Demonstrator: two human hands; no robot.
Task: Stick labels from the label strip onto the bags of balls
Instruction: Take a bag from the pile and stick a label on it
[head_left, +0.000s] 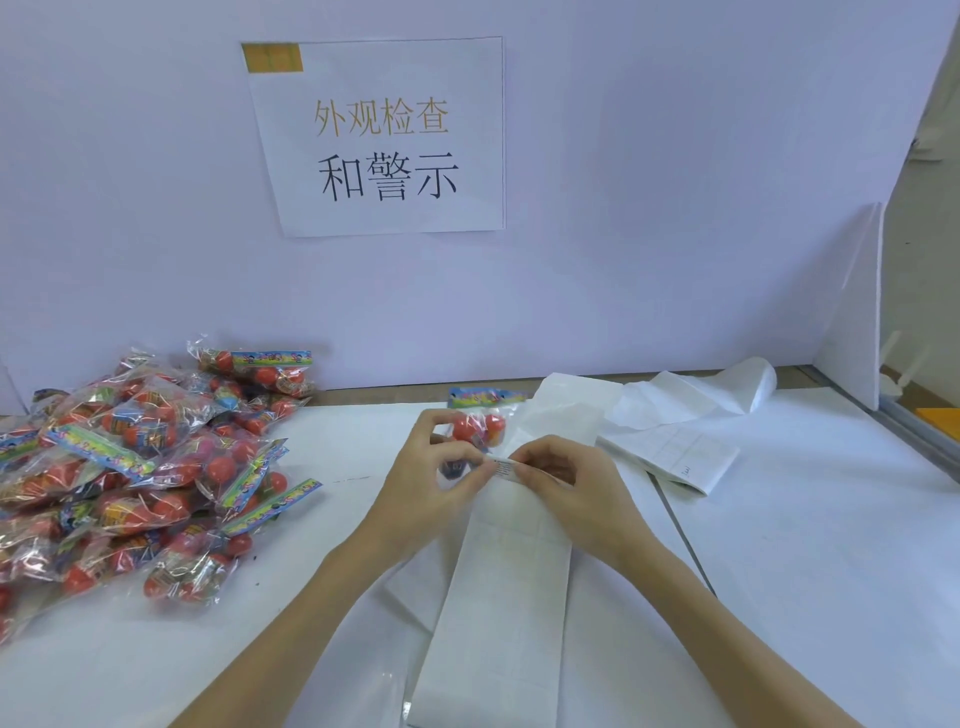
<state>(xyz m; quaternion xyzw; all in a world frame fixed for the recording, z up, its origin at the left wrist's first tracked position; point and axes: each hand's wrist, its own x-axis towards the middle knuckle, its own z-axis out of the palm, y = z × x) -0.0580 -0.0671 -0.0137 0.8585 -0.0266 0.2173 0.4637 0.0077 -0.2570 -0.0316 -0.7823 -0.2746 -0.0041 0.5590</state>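
While our left hand (423, 470) pins one bag of balls (480, 423) at frame centre, our right hand (558, 480) pinches a label (504, 467) peeled off the label strip (506, 577), likely readying to stick it; unlabelled bags (130, 467) wait left on the bench (805, 571).

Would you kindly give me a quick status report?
Left hand and right hand pinch one label over the label strip. One bag of balls waits behind. Nothing blocking.
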